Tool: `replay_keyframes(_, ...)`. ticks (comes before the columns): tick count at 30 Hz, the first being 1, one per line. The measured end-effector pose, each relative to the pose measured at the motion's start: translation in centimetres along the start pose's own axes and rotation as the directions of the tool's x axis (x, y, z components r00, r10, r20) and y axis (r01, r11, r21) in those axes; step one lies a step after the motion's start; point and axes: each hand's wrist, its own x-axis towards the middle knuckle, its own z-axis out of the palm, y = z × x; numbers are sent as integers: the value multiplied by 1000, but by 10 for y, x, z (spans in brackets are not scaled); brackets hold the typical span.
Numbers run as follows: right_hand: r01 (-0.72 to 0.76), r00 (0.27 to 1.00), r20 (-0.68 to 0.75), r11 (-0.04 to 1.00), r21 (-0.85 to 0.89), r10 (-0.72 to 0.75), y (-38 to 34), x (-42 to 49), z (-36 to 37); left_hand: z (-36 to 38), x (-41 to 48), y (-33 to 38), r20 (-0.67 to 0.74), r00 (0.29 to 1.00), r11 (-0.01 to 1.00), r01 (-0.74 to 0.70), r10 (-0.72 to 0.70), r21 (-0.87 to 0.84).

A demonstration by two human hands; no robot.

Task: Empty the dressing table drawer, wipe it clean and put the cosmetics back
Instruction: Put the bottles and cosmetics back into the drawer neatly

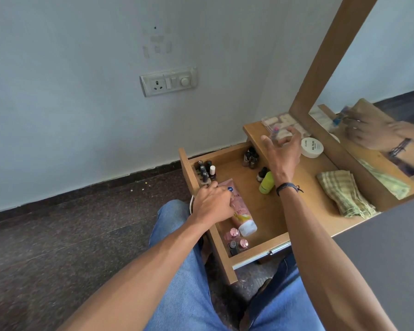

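Wooden drawer (270, 211) stands pulled out and mostly full: nail polish bottles (204, 170) at far left, green bottle (266, 183) right, pink tube (243, 216) lying across the middle. Left hand (213, 201) curls over the tube's far end, apparently grasping it. Right hand (283, 151) is released, fingers spread above a clear box (280, 125) on the tabletop (304, 177). White jar (312, 147) sits beside it. Folded cloth (344, 194) lies unused. Emptying looks barely begun; wiping and restocking remain.

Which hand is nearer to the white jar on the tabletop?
Right. The right hand hovers beside the white jar; the left hand holds the pink tube in the drawer.
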Motion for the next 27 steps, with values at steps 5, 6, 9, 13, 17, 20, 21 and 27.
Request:
replay_keyframes(5, 35, 999, 28, 993, -111, -32, 2, 6, 4, -2, -2, -2, -121, 991, 993, 39, -52, -113)
replay_keyframes(6, 43, 999, 26, 991, -124, -40, 2, 6, 4, -3, -3, -3, -139, 988, 990, 45, -64, -136)
replay_keyframes(9, 30, 1000, 11, 994, -108, -29, 1, 4, 4, -5, -3, -4, -186, 976, 972, 68, -112, -226)
replay_keyframes(13, 86, 996, 8, 996, -7, -86, -1, -15, -7, -6, -5, -4, -239, 955, 938, 91, -178, -334)
replay_keyframes(17, 204, 936, 287, 979, 28, -204, 13, -60, -24, -6, -4, -5, -253, 947, 923, 95, -200, -372)
replay_keyframes(20, 283, 777, 594, 959, -31, -210, 33, -90, -37, -7, -3, -6, -242, 954, 923, 78, -179, -377)
replay_keyframes(21, 291, 713, 679, 955, -57, -177, 39, -97, -39, -8, -2, -6, -226, 959, 923, 75, -170, -377)
replay_keyframes(27, 395, 543, 828, 912, -109, -136, 47, -114, -37, -23, 7, -19, -42, 997, 930, 38, -58, -365)
